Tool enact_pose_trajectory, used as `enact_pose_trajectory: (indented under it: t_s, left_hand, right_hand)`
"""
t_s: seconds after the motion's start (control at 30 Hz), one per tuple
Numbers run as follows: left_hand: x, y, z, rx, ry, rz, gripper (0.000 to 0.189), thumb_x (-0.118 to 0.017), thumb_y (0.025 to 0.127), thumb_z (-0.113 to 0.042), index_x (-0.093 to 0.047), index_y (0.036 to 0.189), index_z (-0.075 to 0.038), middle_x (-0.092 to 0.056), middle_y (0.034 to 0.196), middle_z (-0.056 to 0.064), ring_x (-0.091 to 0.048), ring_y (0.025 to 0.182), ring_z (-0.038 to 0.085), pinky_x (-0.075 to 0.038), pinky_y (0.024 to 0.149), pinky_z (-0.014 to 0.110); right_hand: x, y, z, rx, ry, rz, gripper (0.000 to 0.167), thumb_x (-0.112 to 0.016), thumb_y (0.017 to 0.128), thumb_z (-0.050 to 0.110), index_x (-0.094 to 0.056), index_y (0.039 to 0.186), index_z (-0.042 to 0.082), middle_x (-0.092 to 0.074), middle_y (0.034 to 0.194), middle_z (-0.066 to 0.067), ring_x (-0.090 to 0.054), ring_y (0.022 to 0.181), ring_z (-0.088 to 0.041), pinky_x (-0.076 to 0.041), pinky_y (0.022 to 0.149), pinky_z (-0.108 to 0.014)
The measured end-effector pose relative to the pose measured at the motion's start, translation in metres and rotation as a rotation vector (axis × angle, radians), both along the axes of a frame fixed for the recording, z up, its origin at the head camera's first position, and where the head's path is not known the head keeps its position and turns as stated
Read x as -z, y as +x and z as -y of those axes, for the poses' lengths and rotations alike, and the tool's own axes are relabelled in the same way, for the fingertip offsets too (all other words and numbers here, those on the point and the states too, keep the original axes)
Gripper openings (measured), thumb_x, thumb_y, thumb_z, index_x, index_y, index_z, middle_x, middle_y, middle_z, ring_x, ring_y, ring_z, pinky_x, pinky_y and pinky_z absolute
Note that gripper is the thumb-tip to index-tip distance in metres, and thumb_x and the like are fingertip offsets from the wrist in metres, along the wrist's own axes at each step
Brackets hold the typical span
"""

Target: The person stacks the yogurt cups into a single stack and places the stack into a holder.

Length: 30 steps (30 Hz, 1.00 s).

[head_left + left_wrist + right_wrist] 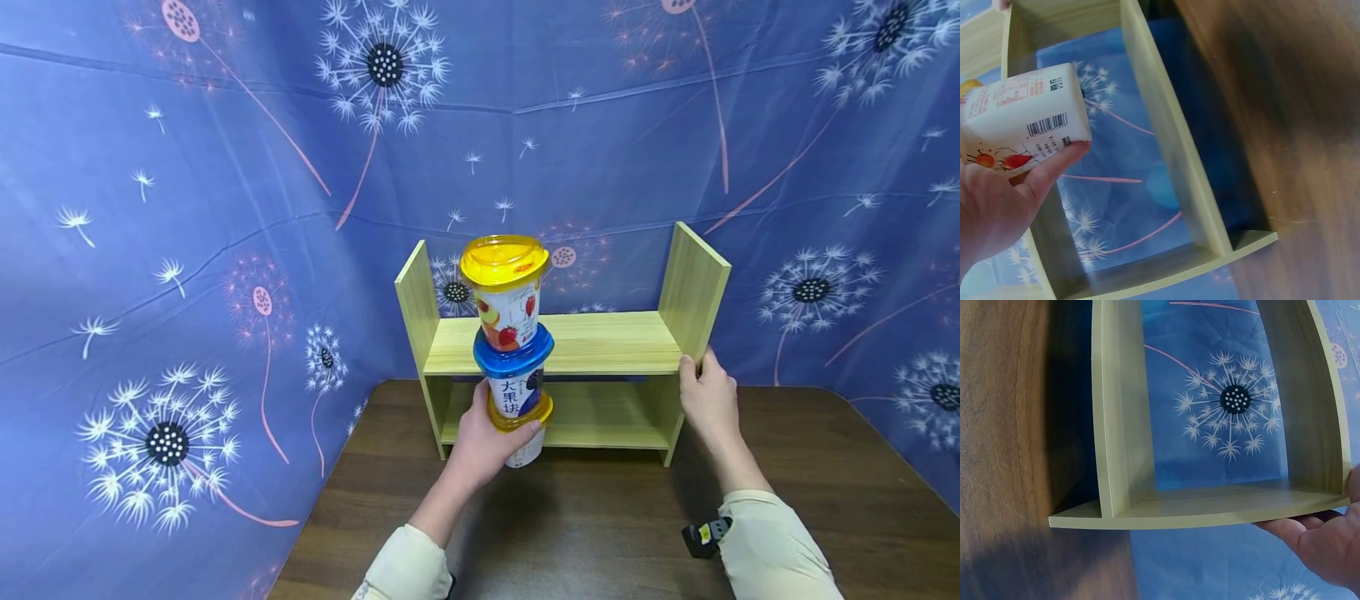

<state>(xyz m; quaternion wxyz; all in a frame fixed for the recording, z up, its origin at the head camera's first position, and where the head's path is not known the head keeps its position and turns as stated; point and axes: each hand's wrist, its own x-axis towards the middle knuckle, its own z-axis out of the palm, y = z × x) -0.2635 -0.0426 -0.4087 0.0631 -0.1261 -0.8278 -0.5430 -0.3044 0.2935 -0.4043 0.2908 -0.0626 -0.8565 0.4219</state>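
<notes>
A stack of three cups stands before a small two-tier wooden shelf [607, 343]. The top cup [510, 317] has a yellow lid and fruit pictures; the middle cup [516, 393] has a blue lid; the bottom cup [527, 450] is white under another yellow lid. My left hand [480, 442] grips the bottom cup from the left, with one digit reaching along its white side [1029, 112] toward the base. At the shelf's right side panel, my right hand [711, 402] holds the front edge, fingers against the panel's outer face.
The shelf stands on a brown wooden table [600, 525], near its back edge. Behind and to the left hangs a blue cloth [225, 167] with dandelion prints. The shelf has raised side panels, and its back is uncovered, showing cloth through it.
</notes>
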Motion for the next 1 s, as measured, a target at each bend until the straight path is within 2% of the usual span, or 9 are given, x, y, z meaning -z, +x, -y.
enact_pose_trajectory:
  t_s: [0.23, 0.6, 0.77, 1.0]
  left_hand:
    - [-0.015, -0.005, -0.004, 0.018, 0.013, -0.014, 0.091, -0.083, 0.083, -0.044, -0.031, 0.152, -0.015, -0.06, 0.133, 0.004, -0.064, 0.112, 0.024, -0.053, 0.095, 0.051]
    - [-0.042, -0.011, -0.017, 0.072, 0.027, -0.04, 0.088, -0.083, 0.083, -0.043, -0.032, 0.152, -0.023, -0.06, 0.133, -0.002, -0.062, 0.114, 0.02, -0.052, 0.096, 0.05]
    - [-0.05, -0.016, -0.022, 0.087, 0.038, -0.063, 0.086, -0.082, 0.084, -0.04, -0.033, 0.152, -0.02, -0.06, 0.133, 0.0, -0.063, 0.113, 0.021, -0.052, 0.096, 0.05]
    - [-0.06, -0.022, -0.025, 0.092, 0.036, -0.049, 0.088, -0.082, 0.084, -0.043, -0.032, 0.153, -0.022, -0.06, 0.133, -0.001, -0.063, 0.113, 0.021, -0.052, 0.096, 0.051]
  right_hand:
    - [0.0, 0.001, 0.0, -0.001, -0.001, 0.028, 0.038, -0.037, 0.106, 0.031, -0.053, 0.12, -0.001, -0.06, 0.112, -0.038, -0.058, 0.097, -0.056, -0.043, 0.074, -0.067]
    - [0.0, 0.001, -0.002, 0.005, 0.005, 0.023, 0.036, -0.037, 0.106, 0.031, -0.053, 0.118, 0.0, -0.061, 0.108, -0.036, -0.058, 0.094, -0.055, -0.043, 0.072, -0.066]
    - [0.002, 0.001, -0.002, 0.001, 0.016, 0.024, 0.037, -0.037, 0.107, 0.031, -0.053, 0.119, 0.0, -0.061, 0.104, -0.036, -0.058, 0.091, -0.054, -0.044, 0.072, -0.066]
    - [0.004, 0.0, -0.001, 0.017, 0.025, -0.002, 0.034, -0.038, 0.106, 0.029, -0.054, 0.116, 0.0, -0.061, 0.099, -0.036, -0.058, 0.087, -0.056, -0.044, 0.071, -0.066]
